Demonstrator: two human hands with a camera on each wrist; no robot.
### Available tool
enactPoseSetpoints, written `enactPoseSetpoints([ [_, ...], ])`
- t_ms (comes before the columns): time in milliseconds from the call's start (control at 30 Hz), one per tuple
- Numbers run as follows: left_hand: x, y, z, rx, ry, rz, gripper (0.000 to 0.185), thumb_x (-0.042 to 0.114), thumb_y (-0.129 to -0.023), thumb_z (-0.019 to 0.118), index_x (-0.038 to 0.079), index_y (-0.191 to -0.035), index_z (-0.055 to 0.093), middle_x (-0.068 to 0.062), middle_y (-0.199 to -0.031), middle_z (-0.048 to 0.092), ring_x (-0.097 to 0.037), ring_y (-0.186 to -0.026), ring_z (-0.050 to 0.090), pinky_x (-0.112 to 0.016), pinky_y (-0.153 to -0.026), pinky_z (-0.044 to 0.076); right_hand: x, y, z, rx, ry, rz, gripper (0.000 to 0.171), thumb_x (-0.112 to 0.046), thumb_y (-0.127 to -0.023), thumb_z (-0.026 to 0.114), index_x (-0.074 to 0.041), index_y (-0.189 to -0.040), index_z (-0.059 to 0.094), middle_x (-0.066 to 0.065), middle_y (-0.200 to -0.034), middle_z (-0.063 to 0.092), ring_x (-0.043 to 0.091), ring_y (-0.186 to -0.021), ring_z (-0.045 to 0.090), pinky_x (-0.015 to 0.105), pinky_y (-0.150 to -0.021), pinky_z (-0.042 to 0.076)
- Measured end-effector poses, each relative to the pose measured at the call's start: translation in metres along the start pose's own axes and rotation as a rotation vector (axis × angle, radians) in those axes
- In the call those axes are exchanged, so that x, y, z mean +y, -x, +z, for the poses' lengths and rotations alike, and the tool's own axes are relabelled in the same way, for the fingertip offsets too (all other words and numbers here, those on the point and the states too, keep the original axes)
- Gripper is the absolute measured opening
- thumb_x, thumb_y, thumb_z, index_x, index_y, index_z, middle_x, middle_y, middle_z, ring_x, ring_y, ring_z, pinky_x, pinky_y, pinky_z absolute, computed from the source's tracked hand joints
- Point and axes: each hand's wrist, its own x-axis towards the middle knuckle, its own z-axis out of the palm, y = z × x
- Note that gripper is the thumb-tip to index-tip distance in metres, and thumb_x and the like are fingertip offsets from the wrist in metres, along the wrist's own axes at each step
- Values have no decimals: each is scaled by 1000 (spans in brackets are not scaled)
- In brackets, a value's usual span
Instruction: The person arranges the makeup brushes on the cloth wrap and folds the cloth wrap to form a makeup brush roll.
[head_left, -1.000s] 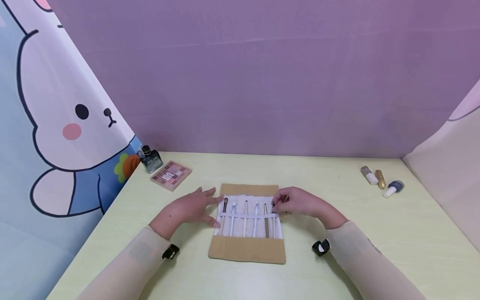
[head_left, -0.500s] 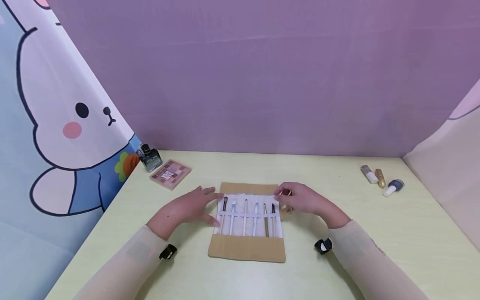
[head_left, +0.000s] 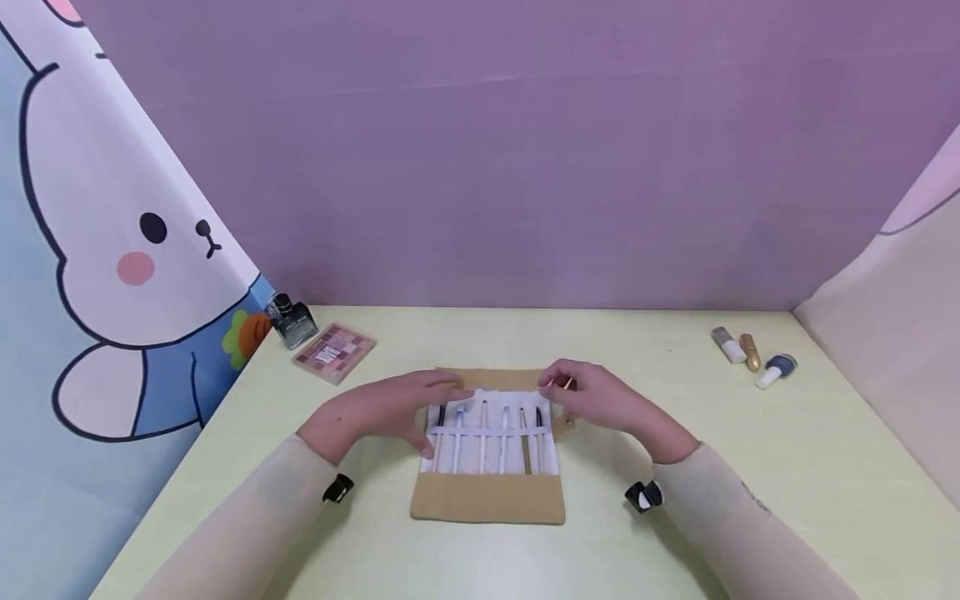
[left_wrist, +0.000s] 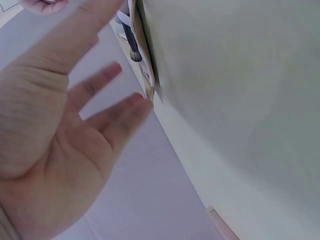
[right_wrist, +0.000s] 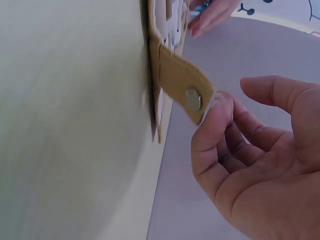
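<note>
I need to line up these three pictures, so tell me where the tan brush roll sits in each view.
Head: the tan brush roll lies open at table centre, between the left hand and right hand.
Left wrist: only its edge shows, top centre, past the fingertips.
Right wrist: its edge and snap strap run from top centre to the thumb.
Shared landmark: the brushes under the white band, glimpsed at the top of both wrist views.

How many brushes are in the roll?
6, side by side under the elastic band of the open brush roll. The left hand overlaps the leftmost; none looks hidden.
</note>
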Motion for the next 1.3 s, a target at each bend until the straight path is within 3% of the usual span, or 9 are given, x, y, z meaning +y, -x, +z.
enactPoseSetpoints([
  [133, 1, -5, -5, -58, -1, 22, 100, 35, -82, 94, 27, -166, 41, -3, -179, 28, -31, -166, 28, -52, -130, 38, -6, 2, 4, 3, 24, -8, 21, -21, -107, 61, -7, -120, 71, 8, -107, 68, 19, -79, 63, 29, -66, 54],
  [333, 2, -10, -10, -146, 20, -10, 93, 35, -84, 92, 29, -164, 45, 1, -180, 25, -33, -169, 19, -54, -132, 34, -12, 5, 6, 2, 47, -23, 21, -21, -108, 62, -7, -120, 71, 6, -106, 69, 16, -79, 60, 29, -65, 53],
  [600, -2, -16, -9, -183, -3, -25, 94, 42, -82, 93, 34, -163, 46, 6, -180, 26, -30, -170, 18, -52, -134, 32, -19, 7, 15, -33, 84, -67, 19, -20, -107, 64, -9, -120, 72, 2, -102, 69, 17, -86, 61, 26, -69, 53],
  [833, -1, -19, -11, -175, -36, -31, 97, 46, -81, 93, 32, -164, 45, 6, -179, 29, -31, -169, 23, -52, -132, 34, -27, 7, 22, -55, 172, -184, 22, -18, -105, 65, -6, -121, 72, 1, -103, 72, 12, -91, 63, 24, -78, 54],
  [967, 2, -17, -12, -163, -15, -56, 98, 45, -81, 93, 31, -164, 44, 2, -178, 32, -31, -167, 28, -53, -131, 36, -34, 8, 26, -80, 197, -204, 23, -18, -105, 66, -5, -123, 72, 0, -104, 73, 9, -91, 63, 24, -80, 55],
  [1167, 7, -13, -8, -96, 58, -104, 98, 40, -80, 95, 27, -163, 47, -7, -176, 35, -37, -162, 36, -58, -127, 40, -42, 12, 37, -122, 239, -236, 24, -15, -102, 69, -3, -123, 71, 0, -102, 73, 8, -85, 62, 22, -75, 56],
  [1300, 8, -10, -3, -47, 91, -128, 95, 36, -80, 95, 22, -162, 48, -12, -175, 37, -40, -160, 39, -59, -126, 42, -48, 16, 50, -139, 308, -287, 24, -13, -101, 70, -2, -122, 73, 4, -107, 75, 7, -89, 63, 20, -79, 57],
])
